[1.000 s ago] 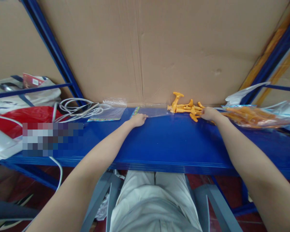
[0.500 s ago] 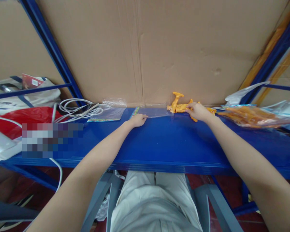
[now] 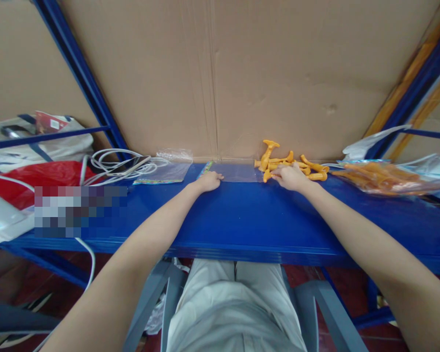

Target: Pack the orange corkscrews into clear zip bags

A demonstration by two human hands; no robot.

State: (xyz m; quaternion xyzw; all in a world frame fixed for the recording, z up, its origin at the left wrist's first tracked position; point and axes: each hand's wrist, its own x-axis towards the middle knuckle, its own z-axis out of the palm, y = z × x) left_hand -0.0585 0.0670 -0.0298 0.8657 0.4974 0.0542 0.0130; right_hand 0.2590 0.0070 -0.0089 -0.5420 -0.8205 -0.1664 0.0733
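My right hand (image 3: 288,176) is closed on an orange hammer-shaped piece (image 3: 267,176), its T-shaped end poking out to the left of my grip. More smooth orange pieces (image 3: 317,176) lie beyond and right. My left hand (image 3: 209,182) touches a thin clear bag (image 3: 240,172); whether it pinches, I can't tell. Nearer me, smooth blue worktop (image 3: 234,220) spreads to its straight front edge.

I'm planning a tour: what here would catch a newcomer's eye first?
Likely the loose orange plastic pieces right of centre, near the cardboard backing, with the right grip among them. Next, the red bundle at far left and the clear bag of orange pieces at right.
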